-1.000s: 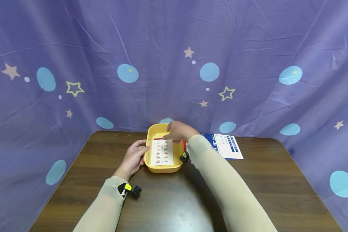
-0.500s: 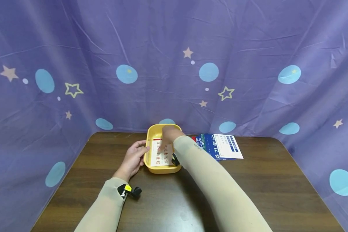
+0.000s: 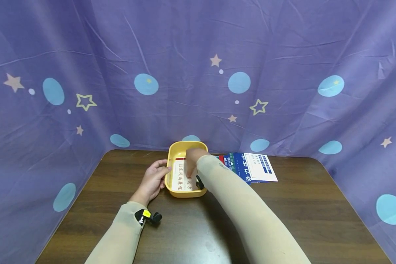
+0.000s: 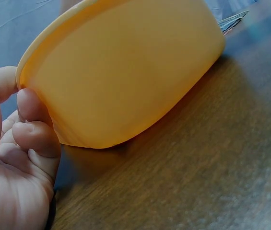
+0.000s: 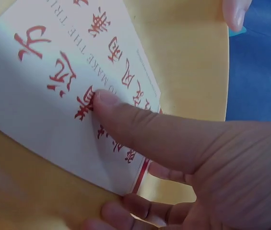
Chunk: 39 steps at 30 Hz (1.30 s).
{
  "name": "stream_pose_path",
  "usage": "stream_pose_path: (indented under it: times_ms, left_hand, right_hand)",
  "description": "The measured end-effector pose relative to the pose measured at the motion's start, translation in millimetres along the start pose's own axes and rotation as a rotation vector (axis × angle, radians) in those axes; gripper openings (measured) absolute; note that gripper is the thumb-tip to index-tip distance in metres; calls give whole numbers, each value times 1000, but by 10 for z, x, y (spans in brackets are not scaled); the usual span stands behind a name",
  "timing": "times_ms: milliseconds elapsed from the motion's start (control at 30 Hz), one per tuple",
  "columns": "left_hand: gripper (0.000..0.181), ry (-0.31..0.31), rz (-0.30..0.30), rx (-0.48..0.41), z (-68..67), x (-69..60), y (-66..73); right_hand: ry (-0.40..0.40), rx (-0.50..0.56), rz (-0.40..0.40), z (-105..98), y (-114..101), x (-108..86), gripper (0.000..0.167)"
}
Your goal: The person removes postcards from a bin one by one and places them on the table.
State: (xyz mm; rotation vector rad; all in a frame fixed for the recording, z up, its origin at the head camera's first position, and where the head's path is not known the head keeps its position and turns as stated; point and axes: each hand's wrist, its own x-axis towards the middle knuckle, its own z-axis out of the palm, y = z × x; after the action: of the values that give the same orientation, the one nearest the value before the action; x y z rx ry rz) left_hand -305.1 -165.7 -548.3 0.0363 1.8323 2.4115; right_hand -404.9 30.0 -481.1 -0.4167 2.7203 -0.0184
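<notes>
A yellow plastic basin (image 3: 179,147) with rounded corners stands on the table. My left hand (image 3: 151,179) grips its left rim, thumb over the edge and curled fingers against the outer wall (image 4: 121,76), as the left wrist view shows. Inside the basin lies a white card (image 3: 178,178) with red handwritten-style characters and a red strip at one end. My right hand (image 3: 194,157) reaches into the basin from the right. In the right wrist view its thumb presses on the card's face while the other fingers curl at the card's edge, pinching it.
To the right of the basin, a fanned pile of blue, green and red printed cards (image 3: 237,165) lies on the table, with a white and blue card (image 3: 260,167) at its right end. Behind the wooden table (image 3: 303,205) hangs a purple curtain (image 3: 191,110) with stars and dots.
My right hand has moved from the basin's far right rim left and down onto the card, and now pinches it. The left hand keeps its hold on the rim.
</notes>
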Motion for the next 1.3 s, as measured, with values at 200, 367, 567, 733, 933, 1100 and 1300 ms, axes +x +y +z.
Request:
stream_pose_path:
  times_ms: [200,367,567,733,933,1100,1300]
  left_hand:
    - [50,-1,2,-4,-5,7,-9]
    - [49,-3,4,-1,-2,3,-2]
    - [51,-1,-3,10,-9,-6,1]
    - [53,-5,-9,20,-21,-15,-3]
    - [52,-6,-4,10,-15,-18,5]
    - [51,-7,-4,4,-8,-14,2]
    - [51,-5,2,6,5,-14,-3]
  right_hand:
    - [-53,65,25,-13,25,42,56]
    - [-64,96,55,-73,15,-19,52]
    - [-51,141,67,-175,-16,-110,46]
    - [50,190,11,-111,109,162,47]
    - [175,277,44,-147,235,252,64]
    - [297,215,32,-343,258,-37,50]
    - [252,519,-27,-603,321,-658,32]
